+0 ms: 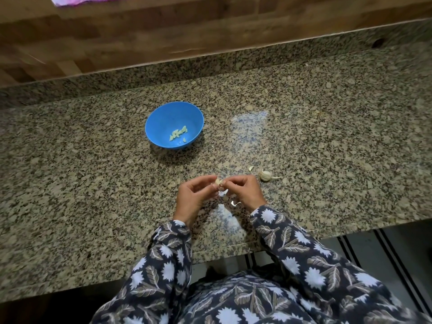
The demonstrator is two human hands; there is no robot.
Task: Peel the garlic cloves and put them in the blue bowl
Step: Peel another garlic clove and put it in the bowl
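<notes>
A blue bowl (174, 125) stands on the granite counter (327, 141) and holds several peeled garlic cloves (178, 133). In front of it, my left hand (194, 197) and my right hand (245, 190) meet over the counter, both pinching one garlic clove (218, 182) between their fingertips. A garlic bulb (266, 175) with a short stem lies just right of my right hand. A loose clove (251, 168) lies beside it. Bits of papery skin (235, 203) lie under my hands.
A wooden wall panel (140, 38) rises behind the counter's raised back ledge. The counter's front edge runs below my forearms, with a floor mat (374, 253) at lower right. Something pink (81, 0) shows at the top left.
</notes>
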